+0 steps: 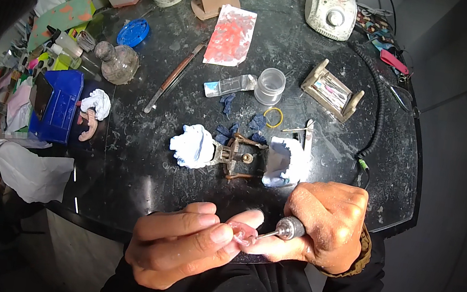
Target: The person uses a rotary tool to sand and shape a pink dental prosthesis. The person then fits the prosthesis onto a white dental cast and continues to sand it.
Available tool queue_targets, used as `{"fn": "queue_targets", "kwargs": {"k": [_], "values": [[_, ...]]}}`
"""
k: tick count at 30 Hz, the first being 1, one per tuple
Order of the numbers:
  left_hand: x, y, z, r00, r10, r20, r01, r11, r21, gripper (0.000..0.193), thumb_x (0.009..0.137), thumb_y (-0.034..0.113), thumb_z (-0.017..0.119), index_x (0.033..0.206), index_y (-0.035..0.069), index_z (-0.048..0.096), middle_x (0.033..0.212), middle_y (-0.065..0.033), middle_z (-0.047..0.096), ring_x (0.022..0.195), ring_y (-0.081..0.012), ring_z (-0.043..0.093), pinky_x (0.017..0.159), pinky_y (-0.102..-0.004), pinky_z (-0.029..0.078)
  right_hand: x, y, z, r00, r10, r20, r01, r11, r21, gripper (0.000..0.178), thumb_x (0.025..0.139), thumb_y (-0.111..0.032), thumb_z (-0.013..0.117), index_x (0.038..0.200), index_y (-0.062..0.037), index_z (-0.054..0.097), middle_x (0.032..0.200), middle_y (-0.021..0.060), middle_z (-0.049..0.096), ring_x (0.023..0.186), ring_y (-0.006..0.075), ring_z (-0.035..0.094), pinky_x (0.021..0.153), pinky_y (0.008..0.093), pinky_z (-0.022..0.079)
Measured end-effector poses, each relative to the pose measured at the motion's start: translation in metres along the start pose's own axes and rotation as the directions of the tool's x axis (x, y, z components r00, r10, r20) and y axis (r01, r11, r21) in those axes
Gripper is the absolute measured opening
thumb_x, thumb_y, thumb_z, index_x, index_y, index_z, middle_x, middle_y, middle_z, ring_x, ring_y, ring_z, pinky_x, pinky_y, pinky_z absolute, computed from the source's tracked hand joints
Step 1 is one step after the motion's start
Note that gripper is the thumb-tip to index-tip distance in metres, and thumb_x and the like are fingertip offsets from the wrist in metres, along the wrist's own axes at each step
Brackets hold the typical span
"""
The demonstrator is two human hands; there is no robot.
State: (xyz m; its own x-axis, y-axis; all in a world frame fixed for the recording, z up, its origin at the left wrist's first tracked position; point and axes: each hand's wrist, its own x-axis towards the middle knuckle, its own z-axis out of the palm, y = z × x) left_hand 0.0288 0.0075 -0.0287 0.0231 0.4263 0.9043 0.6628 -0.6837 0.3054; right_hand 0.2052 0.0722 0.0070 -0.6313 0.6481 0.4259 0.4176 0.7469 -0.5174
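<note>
At the near edge of the desk [134, 132], the left hand [177, 250] pinches a small pink piece [241, 232]; the right hand [330, 219] grips a rotary handpiece [290, 229], its tip at the piece's right side. Farther off lies a metal hinged frame [233, 157] bearing white casts [193, 147].

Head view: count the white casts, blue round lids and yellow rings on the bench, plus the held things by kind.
White casts: 2
Blue round lid: 1
Yellow ring: 1
Held pink piece: 1
Held rotary tool: 1
Total: 6
</note>
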Motion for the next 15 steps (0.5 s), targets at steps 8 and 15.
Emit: {"fn": "queue_targets", "kwargs": {"k": [8, 15], "values": [[-0.0074, -0.0002, 0.0053, 0.998, -0.017, -0.061, 0.015, 0.999, -0.030, 0.029, 0.056, -0.005, 0.083, 0.078, 0.008, 0.071, 0.095, 0.0014, 0.062, 0.089, -0.0105, 0.057, 0.068, -0.0177, 0.058, -0.0013, 0.0003, -0.0002, 0.999, -0.036, 0.011, 0.036, 0.999, -0.013, 0.048, 0.067, -0.048, 0.074, 0.057, -0.0100, 0.046, 0.047, 0.0008, 0.043, 0.040, 0.0166, 0.050, 0.038, 0.0301, 0.038], [-0.0108, -0.0007, 0.0043, 0.998, -0.016, -0.056, 0.014, 0.999, -0.045, 0.028, 0.055, -0.005, 0.084, 0.077, 0.008, 0.070, 0.094, 0.0012, 0.062, 0.090, -0.0109, 0.057, 0.069, -0.0178, 0.058, -0.0005, -0.0007, -0.0002, 0.999, -0.047, 0.006, 0.048, 0.999, -0.011, 0.049, 0.067, -0.049, 0.074, 0.057, -0.0100, 0.046, 0.048, 0.0010, 0.044, 0.041, 0.0166, 0.051, 0.038, 0.0299, 0.038]]}}
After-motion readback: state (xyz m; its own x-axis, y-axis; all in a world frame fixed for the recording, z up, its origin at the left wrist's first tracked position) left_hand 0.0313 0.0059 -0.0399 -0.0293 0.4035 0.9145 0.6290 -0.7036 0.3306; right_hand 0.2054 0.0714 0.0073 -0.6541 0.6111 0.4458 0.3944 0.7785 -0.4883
